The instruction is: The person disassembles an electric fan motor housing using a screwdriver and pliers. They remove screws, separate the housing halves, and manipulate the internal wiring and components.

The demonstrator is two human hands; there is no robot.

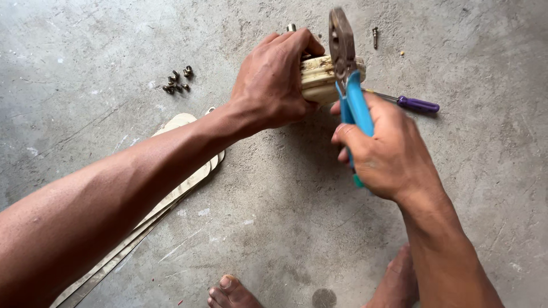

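Looking down from the head camera, I see two bare feet (pixel 234 292) at the near edge of the grey concrete floor (pixel 274 217). To the near left lie three cream-coloured fan blades (pixel 171 197), long and flat, stacked one on another and running under my left forearm. My right hand (pixel 388 151) is clenched around the blue handles of one pair of pliers (pixel 349 85), whose dark metal head points up and away and rests against the motor hub (pixel 319 77). My left hand (pixel 274 80) is wrapped over that hub, a single round cream-coloured housing standing on the floor between both hands; a short metal stub shows above the knuckles. Just beyond the right hand lies one screwdriver (pixel 408 102) with a purple handle, its shaft partly hidden by the pliers. Farther left sits a small cluster of dark screws (pixel 177 81), too tightly bunched to count exactly. Farthest away, one loose bolt (pixel 375 36) lies alone.
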